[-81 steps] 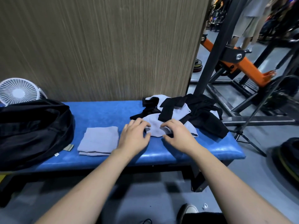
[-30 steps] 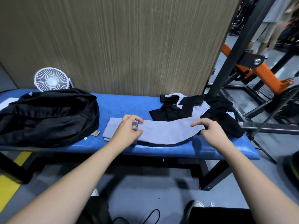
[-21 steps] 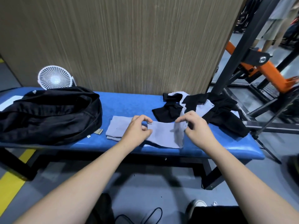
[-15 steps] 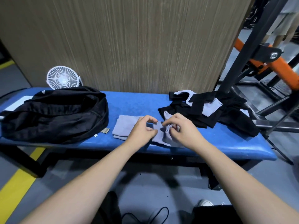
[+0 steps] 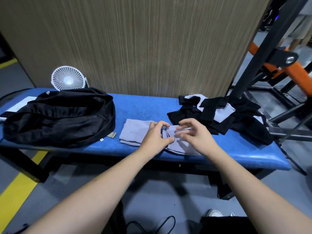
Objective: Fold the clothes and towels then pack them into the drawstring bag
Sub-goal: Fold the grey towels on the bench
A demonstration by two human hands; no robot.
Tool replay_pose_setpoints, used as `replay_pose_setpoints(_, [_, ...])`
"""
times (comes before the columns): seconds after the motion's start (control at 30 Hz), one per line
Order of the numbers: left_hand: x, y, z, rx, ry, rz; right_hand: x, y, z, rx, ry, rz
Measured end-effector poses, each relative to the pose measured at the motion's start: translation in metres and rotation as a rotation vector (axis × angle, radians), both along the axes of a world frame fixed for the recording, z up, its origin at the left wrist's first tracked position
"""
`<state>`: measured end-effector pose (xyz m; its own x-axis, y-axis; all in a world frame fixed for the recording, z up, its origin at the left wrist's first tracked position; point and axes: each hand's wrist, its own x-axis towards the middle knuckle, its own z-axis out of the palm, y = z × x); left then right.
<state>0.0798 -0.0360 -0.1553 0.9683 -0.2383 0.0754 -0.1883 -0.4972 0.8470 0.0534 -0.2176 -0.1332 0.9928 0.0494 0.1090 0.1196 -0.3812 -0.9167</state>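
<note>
A small grey towel, folded over on itself, lies on the blue bench near its front edge. My left hand pinches its stacked ends between thumb and fingers. My right hand hovers just above the same towel with fingers apart and slightly blurred, holding nothing. Another grey towel, folded flat, lies just left of it, partly under my left hand. The black drawstring bag slumps on the bench's left part. A loose pile of black and white clothes sits at the right.
A small white fan stands behind the bag against the wood-grain wall panel. Black and orange gym equipment rises right of the bench. A person's legs show at the far upper right. A shoe and a cable lie on the floor below.
The grey towel was pulled from the clothes pile and stretched between both hands. My right hand brought its end over to the left hand, folding it, and has now let go.
</note>
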Motion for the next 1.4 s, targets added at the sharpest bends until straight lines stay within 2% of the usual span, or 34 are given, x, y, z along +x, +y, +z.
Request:
replay_pose_setpoints(0.07, [-0.002, -0.007, 0.001, 0.072, -0.023, 0.036, 0.001, -0.015, 0.001, -0.275, -0.098, -0.202])
replay_pose_setpoints(0.13, [-0.003, -0.015, 0.003, 0.129, -0.008, 0.087, 0.002, -0.030, -0.001, -0.530, -0.043, -0.287])
replay_pose_setpoints(0.2, [-0.004, -0.021, 0.004, 0.148, 0.031, 0.123, 0.000, -0.040, -0.003, -0.588, 0.131, -0.251])
replay_pose_setpoints(0.27, [-0.004, -0.024, 0.004, 0.142, 0.045, 0.114, -0.003, -0.041, -0.006, -0.566, 0.188, -0.175])
replay_pose_setpoints(0.4, [-0.003, -0.027, 0.005, -0.004, 0.025, 0.059, -0.008, -0.035, 0.001, -0.297, 0.146, -0.090])
replay_pose_setpoints(0.5, [0.000, -0.026, 0.011, -0.165, -0.008, 0.020, -0.006, -0.032, 0.001, -0.147, 0.154, -0.103])
replay_pose_setpoints(0.6, [0.004, -0.018, 0.022, -0.283, -0.049, 0.007, 0.000, -0.027, 0.003, 0.253, 0.226, -0.168])
replay_pose_setpoints(0.67, [0.007, -0.009, 0.028, -0.341, -0.061, 0.003, 0.004, -0.023, 0.007, 0.516, 0.270, -0.128])
replay_pose_setpoints(0.73, [0.010, 0.003, 0.031, -0.358, -0.079, 0.027, 0.009, -0.016, 0.009, 0.562, 0.276, -0.052])
replay_pose_setpoints(0.93, [0.018, 0.051, 0.030, -0.296, -0.131, 0.170, 0.022, 0.024, 0.007, 0.418, 0.133, -0.028])
replay_pose_setpoints(1.17, [0.021, 0.098, 0.022, -0.149, -0.197, 0.283, 0.044, 0.078, -0.004, 0.159, -0.015, -0.030])
replay_pose_setpoints(1.4, [0.025, 0.122, 0.000, 0.138, -0.123, 0.243, 0.048, 0.099, -0.027, -0.334, 0.034, -0.011])
